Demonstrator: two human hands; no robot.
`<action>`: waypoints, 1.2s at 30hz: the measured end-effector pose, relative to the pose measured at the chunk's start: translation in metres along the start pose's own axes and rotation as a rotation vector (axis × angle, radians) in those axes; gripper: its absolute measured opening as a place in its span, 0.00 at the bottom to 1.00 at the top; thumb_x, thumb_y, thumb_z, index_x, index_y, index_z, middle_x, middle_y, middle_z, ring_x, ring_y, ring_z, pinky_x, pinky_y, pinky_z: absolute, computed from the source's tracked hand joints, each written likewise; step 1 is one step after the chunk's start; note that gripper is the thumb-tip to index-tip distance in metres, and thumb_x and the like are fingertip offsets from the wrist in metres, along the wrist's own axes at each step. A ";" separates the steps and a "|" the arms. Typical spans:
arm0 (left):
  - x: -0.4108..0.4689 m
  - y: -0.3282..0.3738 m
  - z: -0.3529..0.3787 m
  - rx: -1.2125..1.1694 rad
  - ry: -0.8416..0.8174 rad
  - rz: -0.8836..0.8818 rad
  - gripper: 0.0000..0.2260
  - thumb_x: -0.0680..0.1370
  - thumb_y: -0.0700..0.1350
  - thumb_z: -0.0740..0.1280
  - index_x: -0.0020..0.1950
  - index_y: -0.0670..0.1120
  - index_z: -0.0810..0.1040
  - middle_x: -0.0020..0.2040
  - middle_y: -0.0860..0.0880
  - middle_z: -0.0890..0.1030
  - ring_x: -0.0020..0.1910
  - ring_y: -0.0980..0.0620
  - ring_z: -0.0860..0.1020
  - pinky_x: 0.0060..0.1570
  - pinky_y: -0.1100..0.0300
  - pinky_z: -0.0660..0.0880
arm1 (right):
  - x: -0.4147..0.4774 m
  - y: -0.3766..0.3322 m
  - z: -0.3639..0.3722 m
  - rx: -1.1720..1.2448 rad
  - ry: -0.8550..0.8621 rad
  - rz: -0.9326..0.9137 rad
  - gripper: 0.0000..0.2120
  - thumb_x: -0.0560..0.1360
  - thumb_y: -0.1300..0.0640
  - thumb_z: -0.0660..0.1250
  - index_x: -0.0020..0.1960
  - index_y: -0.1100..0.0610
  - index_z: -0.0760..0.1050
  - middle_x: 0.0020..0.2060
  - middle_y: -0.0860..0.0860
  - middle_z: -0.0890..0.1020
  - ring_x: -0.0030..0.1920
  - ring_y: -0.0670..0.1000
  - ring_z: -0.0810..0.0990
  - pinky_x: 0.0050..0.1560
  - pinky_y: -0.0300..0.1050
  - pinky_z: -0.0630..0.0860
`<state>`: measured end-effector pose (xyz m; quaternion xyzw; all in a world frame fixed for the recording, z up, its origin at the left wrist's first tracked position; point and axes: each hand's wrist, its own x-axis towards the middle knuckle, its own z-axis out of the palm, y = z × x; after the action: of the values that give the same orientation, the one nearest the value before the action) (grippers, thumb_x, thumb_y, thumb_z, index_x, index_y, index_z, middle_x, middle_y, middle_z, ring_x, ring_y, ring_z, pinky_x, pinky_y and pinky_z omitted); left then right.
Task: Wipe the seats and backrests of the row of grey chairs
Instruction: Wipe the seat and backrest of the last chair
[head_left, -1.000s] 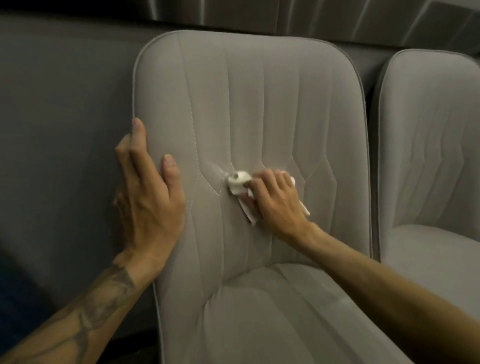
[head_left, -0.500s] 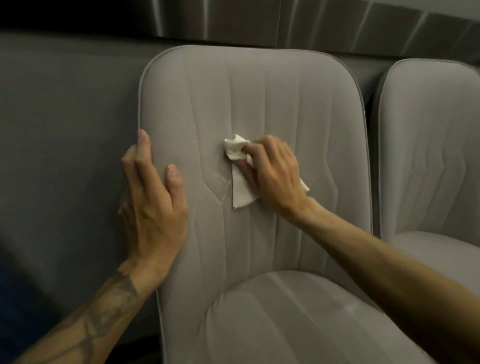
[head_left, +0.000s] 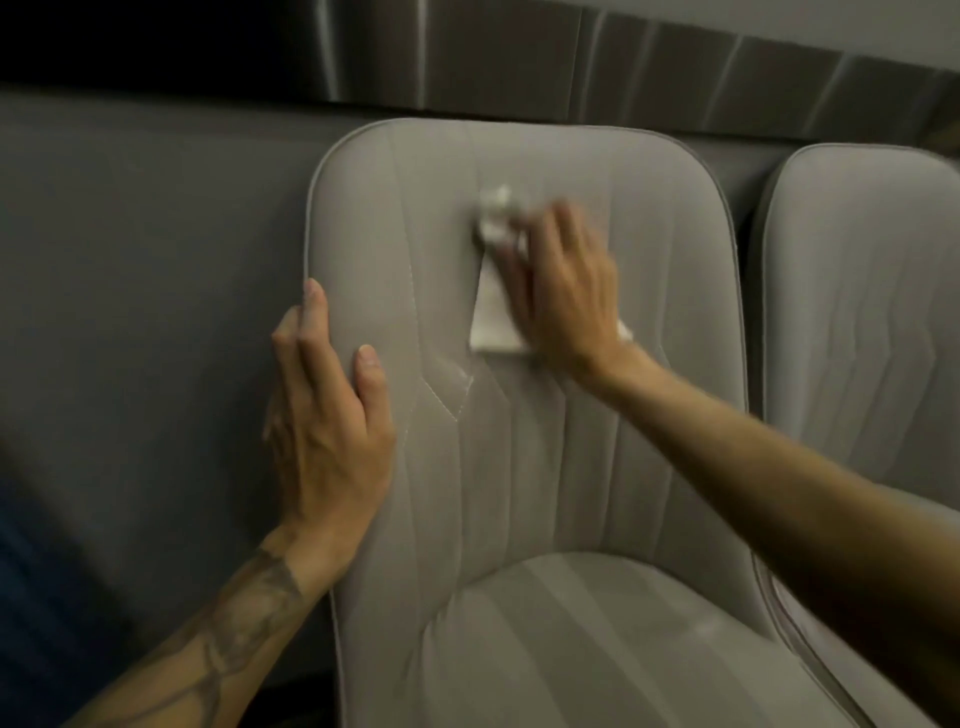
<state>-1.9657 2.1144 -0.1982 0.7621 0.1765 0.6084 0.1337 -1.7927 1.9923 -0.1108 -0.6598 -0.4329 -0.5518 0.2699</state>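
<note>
Backrest (head_left: 649, 234), stitched grey: left fingers (head_left: 314, 322) flat on edge; right fingers (head_left: 566, 228) on crumpled cloth (head_left: 493, 317), grip unclear.
</note>
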 end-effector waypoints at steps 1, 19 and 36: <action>0.000 -0.001 0.000 0.000 0.001 0.003 0.24 0.87 0.45 0.58 0.82 0.40 0.59 0.75 0.36 0.68 0.70 0.38 0.72 0.64 0.44 0.75 | 0.027 0.005 0.004 -0.032 0.070 0.059 0.16 0.82 0.50 0.63 0.49 0.63 0.77 0.44 0.60 0.77 0.41 0.59 0.76 0.39 0.54 0.73; 0.002 -0.002 0.001 0.012 0.010 0.023 0.24 0.87 0.45 0.58 0.82 0.40 0.60 0.74 0.36 0.69 0.68 0.42 0.71 0.61 0.50 0.74 | -0.044 -0.007 0.024 -0.028 0.139 0.158 0.11 0.83 0.50 0.62 0.51 0.59 0.74 0.45 0.56 0.75 0.43 0.56 0.72 0.45 0.49 0.69; 0.001 0.001 -0.002 0.008 0.002 0.003 0.23 0.87 0.45 0.58 0.82 0.40 0.60 0.75 0.38 0.69 0.69 0.43 0.70 0.62 0.50 0.73 | -0.191 -0.041 0.022 0.089 -0.144 0.055 0.08 0.83 0.52 0.62 0.52 0.58 0.71 0.48 0.54 0.72 0.42 0.58 0.72 0.43 0.51 0.69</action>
<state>-1.9672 2.1143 -0.1964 0.7623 0.1783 0.6086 0.1295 -1.8204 1.9775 -0.3049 -0.6967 -0.4569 -0.4756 0.2823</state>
